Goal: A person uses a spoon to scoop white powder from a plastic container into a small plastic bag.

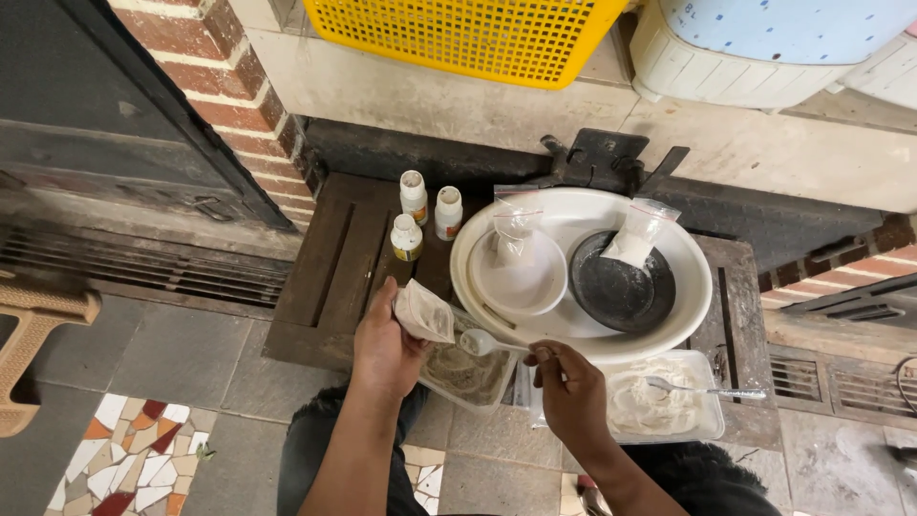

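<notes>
While the left hand [384, 346] grips a small plastic pouch [424, 313] with powder in it, the right hand [570, 387] pinches a white spoon [485, 341] right at the pouch's mouth. Both hover over a clear tray of greyish powder [470, 375], just in front of the big white basin [583, 272]. Three little bottles [423, 212] stand to the left.

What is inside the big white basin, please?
Inside the big white basin sit a white bowl and a black dish, each with a small plastic bag of white powder leaning in it. The basin floor beneath them is covered.
</notes>
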